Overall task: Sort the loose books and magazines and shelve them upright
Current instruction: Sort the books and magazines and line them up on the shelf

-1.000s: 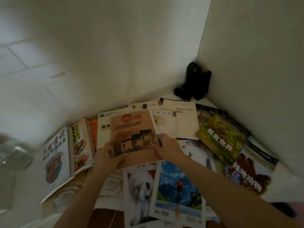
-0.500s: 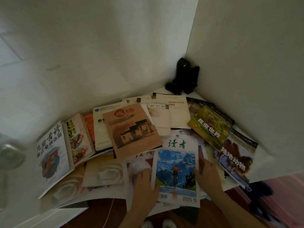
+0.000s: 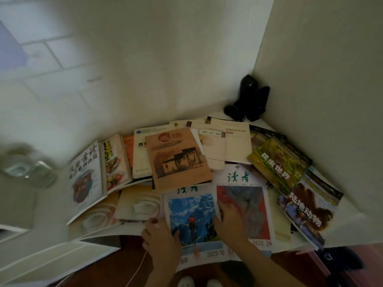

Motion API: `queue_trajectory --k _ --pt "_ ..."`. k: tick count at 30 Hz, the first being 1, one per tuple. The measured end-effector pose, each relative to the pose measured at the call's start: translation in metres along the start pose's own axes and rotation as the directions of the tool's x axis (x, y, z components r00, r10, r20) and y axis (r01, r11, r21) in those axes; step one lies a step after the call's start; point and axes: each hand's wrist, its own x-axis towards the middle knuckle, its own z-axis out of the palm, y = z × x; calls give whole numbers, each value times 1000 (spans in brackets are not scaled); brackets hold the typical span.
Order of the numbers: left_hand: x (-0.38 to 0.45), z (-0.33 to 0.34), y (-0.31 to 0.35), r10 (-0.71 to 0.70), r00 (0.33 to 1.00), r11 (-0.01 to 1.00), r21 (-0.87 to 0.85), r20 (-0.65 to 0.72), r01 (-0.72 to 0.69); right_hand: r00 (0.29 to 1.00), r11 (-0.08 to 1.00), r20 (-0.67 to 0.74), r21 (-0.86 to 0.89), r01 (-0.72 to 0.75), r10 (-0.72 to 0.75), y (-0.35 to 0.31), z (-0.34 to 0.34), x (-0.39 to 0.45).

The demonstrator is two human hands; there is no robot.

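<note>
Loose books and magazines lie flat and overlapping on a white shelf surface [image 3: 352, 228] in a wall corner. At the front is a magazine with a blue mountain cover [image 3: 192, 212] marked 2025 10. My left hand [image 3: 160, 239] holds its lower left edge. My right hand [image 3: 230, 222] grips its right edge and lies over a magazine with a red and grey cover [image 3: 250, 206] beside it. Behind them a brown book with a house picture [image 3: 178, 160] rests on top of other books.
A green insect book [image 3: 277, 162] and a camel book [image 3: 308, 212] lie at the right. Two cookbooks [image 3: 87, 175] are at the left, pale books at the back. A black object [image 3: 250, 102] stands in the corner. A blurred glass item [image 3: 27, 168] is far left.
Both hands left the brown book and came down to the blue magazine. It has shifted left, uncovering the red and grey magazine underneath.
</note>
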Motion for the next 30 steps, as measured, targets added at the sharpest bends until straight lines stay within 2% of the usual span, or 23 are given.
queue_trajectory --k 1,2,4,5,8,10,12,14,18,22,26,28,30 --pt "2 -1 -4 0 1000 999 -50 -11 -1 1000 1000 18 -25 15 -15 -5 2 3" --pt "5 -2 -6 21 1000 983 -183 -2 -21 999 999 32 -49 20 -18 -10 3 4" --pt "10 -1 -11 79 996 894 -444 29 -58 999 998 43 -66 17 -14 -9 4 5" --pt "12 0 -14 85 995 863 -502 45 -51 999 998 33 -48 27 -26 -6 3 4" --pt "16 2 -23 36 992 732 -679 122 57 999 999 -6 18 49 -49 1 -3 -1" --pt "15 3 -25 70 977 673 -732 200 101 999 996 -14 79 50 -49 7 -6 1" --pt "13 4 -26 163 951 669 -737 264 90 999 991 -16 125 46 -45 7 -9 3" --pt "7 6 -26 225 932 634 -769 283 80 1000 985 -4 170 27 -27 8 -11 5" --pt "-5 19 -19 248 914 543 -828 320 142 999 977 13 208 -50 48 19 -21 7" --pt "-9 37 15 309 898 561 -823 312 93 989 978 -81 181 -106 122 43 -48 10" --pt "2 58 55 371 905 695 -709 208 -122 984 988 -115 86 -130 140 63 -73 14" --pt "7 64 64 328 914 807 -574 240 -139 981 989 -124 1 -151 150 76 -76 17" --pt "10 66 64 362 896 811 -561 257 -167 982 986 -139 -82 -143 131 81 -76 16"
